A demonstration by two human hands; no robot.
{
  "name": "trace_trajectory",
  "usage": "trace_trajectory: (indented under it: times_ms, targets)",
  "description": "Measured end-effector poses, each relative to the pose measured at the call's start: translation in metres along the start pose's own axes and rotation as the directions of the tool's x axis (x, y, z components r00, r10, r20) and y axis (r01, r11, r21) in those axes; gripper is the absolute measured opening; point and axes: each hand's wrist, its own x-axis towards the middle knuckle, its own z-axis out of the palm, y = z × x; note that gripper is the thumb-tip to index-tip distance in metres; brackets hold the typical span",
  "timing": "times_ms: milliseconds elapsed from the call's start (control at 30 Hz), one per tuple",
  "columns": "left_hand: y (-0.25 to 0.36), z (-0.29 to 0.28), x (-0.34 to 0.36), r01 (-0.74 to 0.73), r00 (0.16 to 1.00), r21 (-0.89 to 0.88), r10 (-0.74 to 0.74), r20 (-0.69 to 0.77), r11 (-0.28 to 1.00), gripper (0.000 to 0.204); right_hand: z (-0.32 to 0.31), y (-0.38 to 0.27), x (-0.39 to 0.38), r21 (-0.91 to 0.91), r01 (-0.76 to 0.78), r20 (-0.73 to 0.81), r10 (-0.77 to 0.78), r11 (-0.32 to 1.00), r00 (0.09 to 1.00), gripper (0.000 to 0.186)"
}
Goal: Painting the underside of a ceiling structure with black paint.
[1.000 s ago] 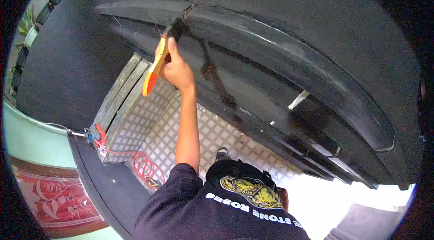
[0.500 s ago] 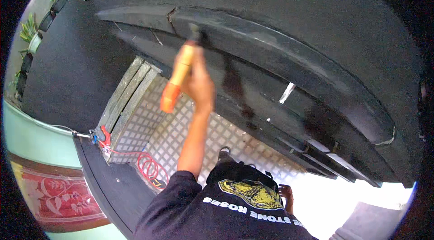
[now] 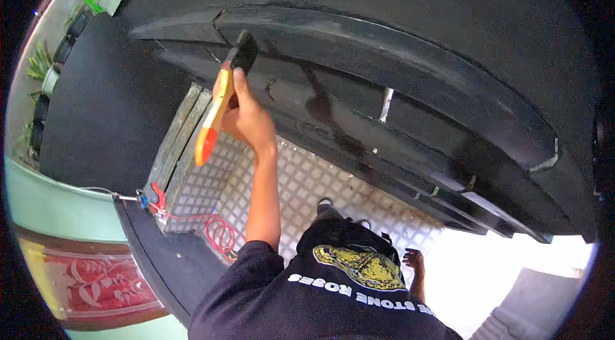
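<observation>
My left hand grips a flat brush with a yellow and orange handle and dark bristles. The bristles are at a dark grey curved ledge with cracks, against or just over it; I cannot tell which. Dark wet-looking streaks run over the stepped panels below the ledge, among small white patches. My right hand hangs low beside my black T-shirt, fingers apart and slightly bent, with nothing visible in it.
Weathered planks stand at the left, beside a red tool and coiled red hose. Potted plants line the far left edge. A red patterned panel is lower left. A checkered floor lies below, around my foot.
The brush in my left hand swung right and down, then came back left, and now sits lower than at first. My right hand has come further into view. The view has shifted slightly.
</observation>
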Motion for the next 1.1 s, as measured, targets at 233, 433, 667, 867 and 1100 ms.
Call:
trace_trajectory:
  times_ms: [233,433,667,867,1100]
  targets:
    - [0.067,0.024,-0.128,-0.139,0.706,-0.391,0.368,0.605,0.910,0.012,0.084,-0.142,-0.078,-0.800,0.410,-0.204,-0.841,0.438,0.501,0.024]
    - [0.076,0.027,-0.166,-0.025,0.526,-0.497,0.434,0.731,0.867,0.017,0.192,-0.353,-0.285,-0.590,0.797,-0.338,-0.936,0.130,-0.097,0.028]
    - [0.067,0.008,-0.152,-0.036,0.076,-0.473,0.474,0.877,0.880,0.023,0.201,-0.387,-0.360,-0.849,0.503,0.211,-0.977,-0.163,0.040,0.064]
    - [0.058,0.002,-0.140,-0.052,-0.093,-0.323,0.317,0.944,0.945,0.022,0.210,-0.380,-0.334,-0.848,0.525,0.124,-0.990,-0.072,0.065,0.062]
    - [0.005,0.006,-0.152,0.340,0.096,-0.260,0.241,0.966,0.904,0.040,0.199,-0.379,-0.328,-0.643,0.763,-0.362,-0.905,0.071,-0.222,0.021]
